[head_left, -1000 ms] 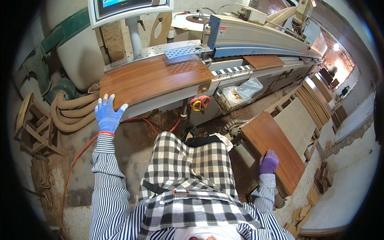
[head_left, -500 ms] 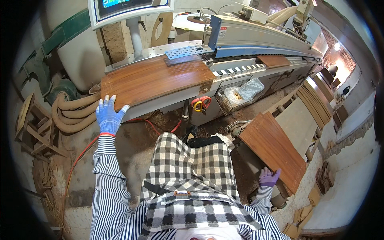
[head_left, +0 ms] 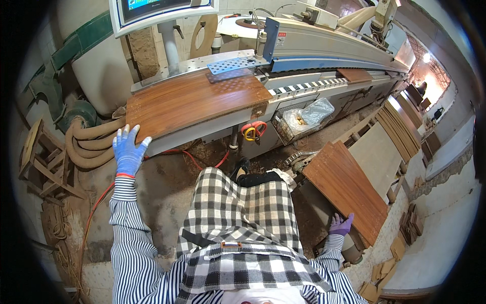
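Note:
My left hand (head_left: pixel 129 152), in a blue glove with white fingertips, is open, fingers spread at the near-left corner of a brown wood-grain panel (head_left: pixel 190 104) lying on the machine's bed. My right hand (head_left: pixel 339 225), in a purple glove, has its fingers apart beside the lower-left edge of a second brown panel (head_left: pixel 341 185); whether it touches that edge is unclear. This panel lies slanted on pale boards (head_left: pixel 377 157) at my right. A blue perforated plate (head_left: pixel 230 64) hangs over the first panel's back edge, and red and yellow scissors (head_left: pixel 253 129) hang below the bed.
The long machine (head_left: pixel 331 48) runs away rightward, carrying another panel (head_left: pixel 354 75). A screen (head_left: pixel 147 7) is top left; hoses (head_left: pixel 86 147) and a wooden stool (head_left: pixel 43 157) are left. A wire basket (head_left: pixel 298 121) holds plastic bags. A distant person (head_left: pixel 423 87) appears among stacked boards.
My left hand has shifted left and slightly down. My right hand has moved downward and opened, and its panel has shifted slightly. The panel farther along the machine has moved right, away from me.

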`<state>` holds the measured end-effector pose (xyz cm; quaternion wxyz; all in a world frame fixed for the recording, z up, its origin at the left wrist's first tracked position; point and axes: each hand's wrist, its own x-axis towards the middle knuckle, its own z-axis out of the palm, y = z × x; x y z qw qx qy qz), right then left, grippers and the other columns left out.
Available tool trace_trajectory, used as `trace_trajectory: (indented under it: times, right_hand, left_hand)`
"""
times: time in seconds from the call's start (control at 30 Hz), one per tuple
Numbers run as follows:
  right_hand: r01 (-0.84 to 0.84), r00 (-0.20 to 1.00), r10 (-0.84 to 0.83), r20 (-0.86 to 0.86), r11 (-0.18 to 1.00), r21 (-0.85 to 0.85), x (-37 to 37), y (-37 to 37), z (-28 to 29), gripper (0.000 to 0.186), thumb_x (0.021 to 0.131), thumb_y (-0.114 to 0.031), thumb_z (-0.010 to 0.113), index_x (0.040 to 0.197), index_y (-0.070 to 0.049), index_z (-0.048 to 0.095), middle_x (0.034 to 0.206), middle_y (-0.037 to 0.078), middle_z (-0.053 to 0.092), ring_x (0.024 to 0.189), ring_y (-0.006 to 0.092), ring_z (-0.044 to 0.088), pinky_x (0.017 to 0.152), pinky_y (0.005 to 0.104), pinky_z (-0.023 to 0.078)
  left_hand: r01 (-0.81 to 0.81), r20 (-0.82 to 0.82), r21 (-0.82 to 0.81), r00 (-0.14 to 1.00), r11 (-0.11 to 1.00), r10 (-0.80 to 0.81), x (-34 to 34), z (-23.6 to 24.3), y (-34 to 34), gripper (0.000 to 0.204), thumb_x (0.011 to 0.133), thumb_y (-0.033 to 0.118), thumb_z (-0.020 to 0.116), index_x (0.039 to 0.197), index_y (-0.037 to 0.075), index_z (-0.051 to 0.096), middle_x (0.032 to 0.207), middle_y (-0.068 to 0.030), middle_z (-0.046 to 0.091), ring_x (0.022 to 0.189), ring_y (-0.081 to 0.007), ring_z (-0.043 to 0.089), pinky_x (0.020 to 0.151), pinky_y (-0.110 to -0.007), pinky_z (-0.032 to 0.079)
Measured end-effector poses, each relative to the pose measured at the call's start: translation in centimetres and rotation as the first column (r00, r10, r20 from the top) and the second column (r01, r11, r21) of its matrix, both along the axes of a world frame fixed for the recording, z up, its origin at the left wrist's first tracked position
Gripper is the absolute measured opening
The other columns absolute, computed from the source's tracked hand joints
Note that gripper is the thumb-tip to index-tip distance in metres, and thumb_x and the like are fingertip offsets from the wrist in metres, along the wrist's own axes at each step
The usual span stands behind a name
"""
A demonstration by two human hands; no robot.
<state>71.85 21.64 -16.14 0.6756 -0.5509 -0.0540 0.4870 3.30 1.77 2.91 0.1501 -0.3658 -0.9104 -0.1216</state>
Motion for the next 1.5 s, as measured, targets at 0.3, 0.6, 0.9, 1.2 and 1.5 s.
trace_trajectory:
  times: [0.3, 0.6, 0.9, 1.2, 1.5]
  right_hand:
    - [0.017, 0.999, -0.018, -0.028, 1.000, -0.021, -2.8, -0.8, 0.3, 0.060, 0.087, -0.055, 0.061, 0.130, -0.017, 0.046, 0.108, 0.012, 0.059, 0.091, 0.0264, 0.063, 0.079, 0.0383, 0.049]
    - [-0.034, 0.995, 0.033, -0.095, 0.999, -0.011, -2.8, -1.6, 0.6, 0.076, 0.081, -0.066, 0.061, 0.130, -0.010, 0.044, 0.120, 0.016, 0.053, 0.105, 0.0257, 0.056, 0.093, 0.0395, 0.047]
    - [0.144, 0.935, -0.111, -0.337, 0.987, 0.074, -1.9, -1.4, 0.1, 0.091, 0.072, -0.062, 0.073, 0.134, -0.005, 0.038, 0.136, 0.012, 0.041, 0.119, 0.0249, 0.047, 0.100, 0.0405, 0.043]
    - [0.308, 0.850, -0.273, -0.450, 0.951, 0.005, 0.9, -0.3, -0.7, 0.087, 0.068, -0.055, 0.078, 0.129, -0.003, 0.044, 0.135, 0.013, 0.047, 0.126, 0.0249, 0.044, 0.101, 0.0385, 0.042]
    - [0.181, 0.909, -0.141, -0.392, 0.981, 0.068, 4.3, -0.9, -2.7, 0.082, 0.075, -0.050, 0.074, 0.132, -0.001, 0.041, 0.138, 0.016, 0.043, 0.122, 0.0271, 0.046, 0.096, 0.0370, 0.046]
  left_hand:
    - [0.111, 0.133, 0.314, 0.978, 0.943, -0.160, -2.7, -2.3, -2.6, 0.048, 0.089, 0.035, 0.066, 0.131, 0.013, 0.058, 0.143, -0.0147, 0.047, 0.136, -0.0337, 0.036, 0.113, -0.041, 0.029]
    - [0.132, 0.152, 0.374, 0.968, 0.918, -0.201, -3.0, -2.4, -2.5, 0.048, 0.087, 0.029, 0.070, 0.130, 0.010, 0.059, 0.141, -0.0152, 0.050, 0.136, -0.0317, 0.038, 0.112, -0.039, 0.031]
    - [0.144, 0.130, 0.367, 0.970, 0.919, -0.204, -3.6, -2.5, -2.6, 0.052, 0.085, 0.031, 0.072, 0.130, 0.011, 0.058, 0.138, -0.0145, 0.053, 0.135, -0.0318, 0.039, 0.112, -0.040, 0.031]
    - [0.130, 0.144, 0.313, 0.973, 0.941, -0.182, -1.5, -1.0, -0.2, 0.060, 0.083, 0.042, 0.070, 0.133, 0.013, 0.056, 0.135, -0.0134, 0.055, 0.135, -0.0317, 0.039, 0.114, -0.042, 0.025]
    - [0.225, 0.026, 0.253, 0.971, 0.941, -0.239, 1.9, -1.1, 6.7, 0.063, 0.083, 0.049, 0.067, 0.132, 0.010, 0.056, 0.132, -0.0158, 0.057, 0.131, -0.0342, 0.042, 0.112, -0.045, 0.027]
